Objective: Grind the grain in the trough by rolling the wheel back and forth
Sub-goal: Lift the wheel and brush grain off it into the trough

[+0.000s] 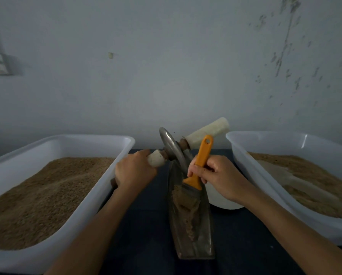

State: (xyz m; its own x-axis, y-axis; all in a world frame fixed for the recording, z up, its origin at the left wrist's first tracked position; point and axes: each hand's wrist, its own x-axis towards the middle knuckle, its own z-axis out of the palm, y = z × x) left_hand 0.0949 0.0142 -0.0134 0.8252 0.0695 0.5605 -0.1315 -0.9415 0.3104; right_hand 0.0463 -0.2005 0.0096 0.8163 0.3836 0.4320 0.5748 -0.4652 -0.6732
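Note:
A narrow metal trough (206, 231) lies lengthwise on the dark table between my arms, with brown ground grain (186, 207) heaped along its middle. The metal wheel (171, 147) is tilted at the trough's far end, with a pale handle on each side. My left hand (133, 171) grips the left handle (155, 158). The right handle (207, 132) sticks up free. My right hand (215, 175) holds an orange-handled brush (200, 161), its bristles down in the grain.
A white tub (98, 183) of brown grain stands at the left, and a second white tub (261, 175) of grain at the right. A white bowl (221, 201) sits behind my right wrist beside the trough. A pale wall rises close behind the table.

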